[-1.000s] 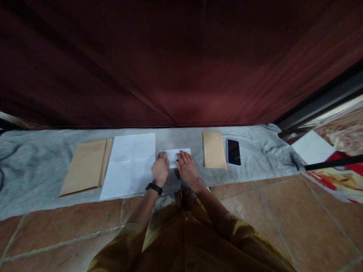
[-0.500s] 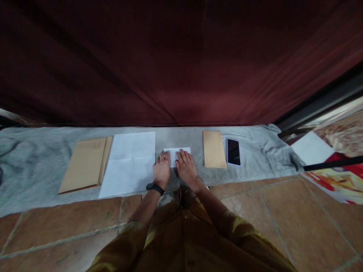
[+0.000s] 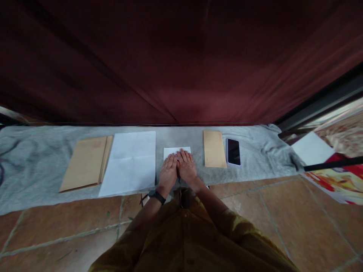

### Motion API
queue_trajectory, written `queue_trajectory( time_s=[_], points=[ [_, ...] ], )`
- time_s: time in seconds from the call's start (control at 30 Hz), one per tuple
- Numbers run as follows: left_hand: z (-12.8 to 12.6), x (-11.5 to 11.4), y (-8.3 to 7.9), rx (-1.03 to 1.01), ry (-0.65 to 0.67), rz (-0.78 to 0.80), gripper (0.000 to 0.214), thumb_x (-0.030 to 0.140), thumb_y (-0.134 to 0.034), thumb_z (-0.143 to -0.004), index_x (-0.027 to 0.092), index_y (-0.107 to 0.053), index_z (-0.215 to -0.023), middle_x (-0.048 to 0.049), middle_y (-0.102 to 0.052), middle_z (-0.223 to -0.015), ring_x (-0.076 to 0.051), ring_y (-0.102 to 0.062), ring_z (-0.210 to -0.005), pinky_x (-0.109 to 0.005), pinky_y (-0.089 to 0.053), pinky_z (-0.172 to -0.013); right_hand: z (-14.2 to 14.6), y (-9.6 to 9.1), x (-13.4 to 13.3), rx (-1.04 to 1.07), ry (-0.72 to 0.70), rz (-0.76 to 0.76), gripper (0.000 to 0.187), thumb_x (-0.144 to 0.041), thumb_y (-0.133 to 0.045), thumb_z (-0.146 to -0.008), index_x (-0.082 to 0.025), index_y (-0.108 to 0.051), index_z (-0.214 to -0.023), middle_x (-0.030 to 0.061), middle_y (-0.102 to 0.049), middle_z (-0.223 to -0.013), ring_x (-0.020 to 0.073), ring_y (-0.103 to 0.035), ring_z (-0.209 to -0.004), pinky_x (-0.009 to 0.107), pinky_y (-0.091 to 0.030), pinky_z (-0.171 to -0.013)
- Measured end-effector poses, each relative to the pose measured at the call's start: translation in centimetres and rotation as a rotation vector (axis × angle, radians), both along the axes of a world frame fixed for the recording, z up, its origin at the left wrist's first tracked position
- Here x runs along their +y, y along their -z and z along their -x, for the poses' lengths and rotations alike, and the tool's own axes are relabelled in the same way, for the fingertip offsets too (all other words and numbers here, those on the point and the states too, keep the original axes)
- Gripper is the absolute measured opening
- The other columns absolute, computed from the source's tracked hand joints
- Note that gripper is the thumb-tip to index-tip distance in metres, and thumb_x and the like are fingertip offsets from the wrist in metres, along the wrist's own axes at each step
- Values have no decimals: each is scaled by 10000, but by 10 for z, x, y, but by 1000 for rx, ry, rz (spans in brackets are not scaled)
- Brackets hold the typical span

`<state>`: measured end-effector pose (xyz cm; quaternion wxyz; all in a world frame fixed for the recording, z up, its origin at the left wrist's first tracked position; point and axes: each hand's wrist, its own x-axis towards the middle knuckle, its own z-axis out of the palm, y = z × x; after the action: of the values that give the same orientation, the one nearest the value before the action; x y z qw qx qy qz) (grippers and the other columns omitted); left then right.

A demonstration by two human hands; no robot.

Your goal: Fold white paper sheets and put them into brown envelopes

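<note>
A small folded white paper [image 3: 170, 150] lies on the grey cloth, its near part covered by both hands. My left hand [image 3: 168, 172] rests flat on it, fingers stretched forward. Beside it, almost touching, my right hand [image 3: 186, 166] presses on the paper's right side with its fingers laid out. To the left is a larger white sheet [image 3: 130, 162] with a crease across its middle. A stack of brown envelopes [image 3: 83, 162] lies left of that sheet. Right of my hands sits a single brown envelope [image 3: 214, 149].
A phone [image 3: 233, 152] with a dark screen lies right of the single envelope. The grey cloth [image 3: 255, 151] is wrinkled at its right end. Beyond it rises a dark red curtain [image 3: 181, 75]. A white sheet and a colourful printed sheet [image 3: 340, 183] are at the far right.
My left hand has moved right, from the paper's left edge to beside my right hand, and its fingers have straightened. The right hand has stayed nearly in place.
</note>
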<state>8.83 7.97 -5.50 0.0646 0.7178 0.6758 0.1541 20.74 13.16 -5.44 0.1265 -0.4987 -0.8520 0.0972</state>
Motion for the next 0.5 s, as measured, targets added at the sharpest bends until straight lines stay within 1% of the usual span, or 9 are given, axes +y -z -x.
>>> queue_trajectory(
  time_s=[0.07,0.27,0.43,0.5],
  points=[
    [1,-6,-1,10,-8,8,581,119,-313,-947,27,-365,-1519,-198,-408,-1592,-247,-322,-1515,-457,-299,-1245,1,-1,0,6,7,-2,506,-313,-377,-1068,-156,-410,-1548,113,-347,-1635,264,-293,-1518,481,-239,-1240],
    [1,-29,-10,84,-35,17,612,277,-389,-974,17,-358,-1528,-221,-347,-1617,-292,-265,-1537,-495,-269,-1247,1,-5,-1,32,7,0,504,-326,-399,-1065,-141,-436,-1532,119,-360,-1628,265,-302,-1513,473,-245,-1243],
    [-2,-39,-15,99,-72,55,671,363,-428,-975,36,-323,-1551,-228,-331,-1621,-308,-261,-1537,-522,-265,-1239,0,-7,-1,39,3,4,500,-315,-397,-1065,-140,-435,-1531,120,-365,-1626,264,-309,-1510,469,-251,-1240],
    [-2,-43,-15,108,-98,68,703,402,-442,-973,25,-314,-1552,-237,-322,-1623,-320,-253,-1539,-527,-265,-1237,-1,-7,-1,49,3,3,500,-315,-394,-1065,-147,-432,-1533,118,-365,-1626,262,-315,-1508,471,-259,-1235]
  ],
)
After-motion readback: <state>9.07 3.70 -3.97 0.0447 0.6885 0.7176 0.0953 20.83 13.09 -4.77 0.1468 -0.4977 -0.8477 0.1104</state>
